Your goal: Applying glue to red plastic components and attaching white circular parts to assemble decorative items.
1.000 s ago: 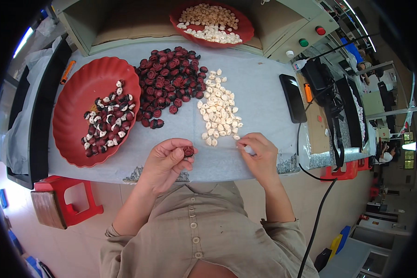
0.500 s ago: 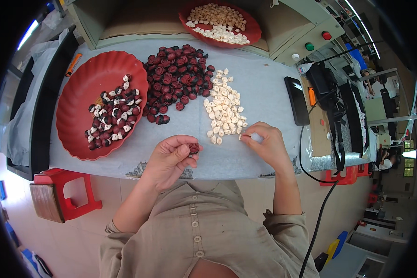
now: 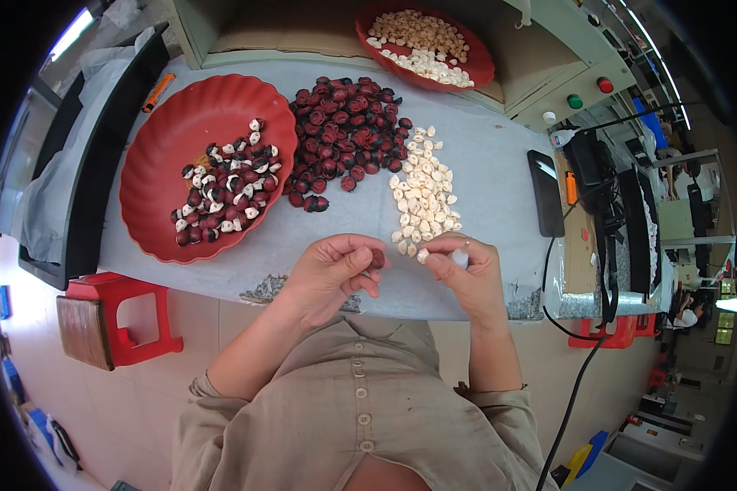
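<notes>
My left hand pinches a dark red rose-shaped piece between thumb and fingers. Close beside it, my right hand grips a small cream piece at its fingertips. A small whitish translucent tube also sits in that hand, mostly covered by fingers. Just beyond lies a pile of cream pieces. Farther left is a heap of dark red rose-shaped pieces. The scalloped red bowl holds dark red pieces joined with cream ones.
A second red bowl with cream pieces stands in the grey cabinet at the back. A phone and black cable lie at the right. A black tray borders the left side; a red stool stands below.
My right hand has moved left from the edge of the cream pile, now with a cream piece at its fingertips, close to my left hand. The whole view has shifted somewhat.
</notes>
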Tool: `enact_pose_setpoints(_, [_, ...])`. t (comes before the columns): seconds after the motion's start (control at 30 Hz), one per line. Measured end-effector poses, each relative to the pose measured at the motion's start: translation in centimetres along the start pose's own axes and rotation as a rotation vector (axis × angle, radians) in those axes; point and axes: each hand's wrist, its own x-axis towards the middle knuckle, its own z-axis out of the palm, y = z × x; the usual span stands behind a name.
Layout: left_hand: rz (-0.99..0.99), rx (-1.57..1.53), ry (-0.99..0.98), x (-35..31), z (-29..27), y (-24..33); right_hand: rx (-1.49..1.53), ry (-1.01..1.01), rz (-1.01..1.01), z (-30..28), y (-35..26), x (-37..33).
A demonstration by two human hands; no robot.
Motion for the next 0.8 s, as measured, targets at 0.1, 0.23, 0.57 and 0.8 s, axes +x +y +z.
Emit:
enact_pose_setpoints(0.1, [-0.023,-0.016,0.017,0.1,0.3,0.0,0.039,-0.019,-0.029,2.2,0.3,0.3])
enact_pose_setpoints(0.23, [-0.028,-0.03,0.037,0.0,0.4,0.1,-0.039,-0.045,-0.223,3.0,0.5,0.8])
enact_pose_setpoints(0.57, [-0.009,-0.021,0.06,0.1,0.6,-0.1,-0.173,-0.017,-0.277,3.3,0.6,0.4])
enact_pose_setpoints(0.8, [0.003,0.007,0.068,0.1,0.6,-0.2,-0.223,-0.013,-0.329,3.5,0.5,0.3])
